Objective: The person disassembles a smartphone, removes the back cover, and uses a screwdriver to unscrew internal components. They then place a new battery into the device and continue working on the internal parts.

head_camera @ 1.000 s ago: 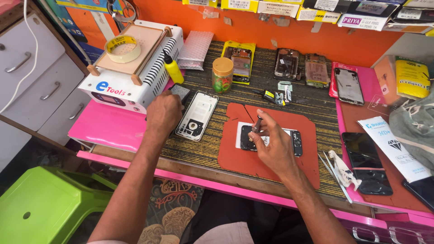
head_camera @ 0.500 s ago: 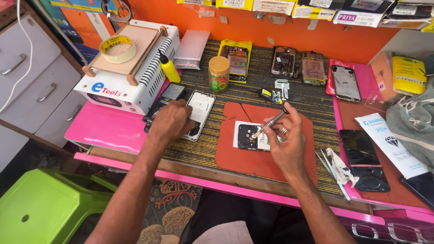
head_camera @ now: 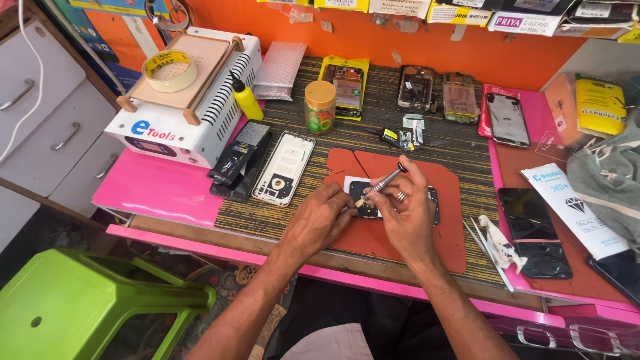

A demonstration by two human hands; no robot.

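Observation:
An opened black phone [head_camera: 365, 200] lies on a rust-red work mat [head_camera: 440, 220] on the bench. My right hand [head_camera: 403, 213] is shut on a small silver screwdriver [head_camera: 381, 181], held slanted with its tip down on the phone's left part. My left hand [head_camera: 320, 223] rests on the mat at the phone's left edge, fingertips touching it. Both hands hide much of the phone.
A white phone back frame [head_camera: 285, 167] and a black phone [head_camera: 239, 160] lie left of the mat. A white heating machine [head_camera: 183, 113] carries a tape roll [head_camera: 169, 69]. A jar [head_camera: 319, 107], yellow bottle [head_camera: 247, 100], phone parts, tweezers [head_camera: 490, 250] and a green stool [head_camera: 87, 303] surround.
My left hand has left the white phone frame and come right onto the black phone. My right hand keeps the screwdriver, now tipped down on the phone.

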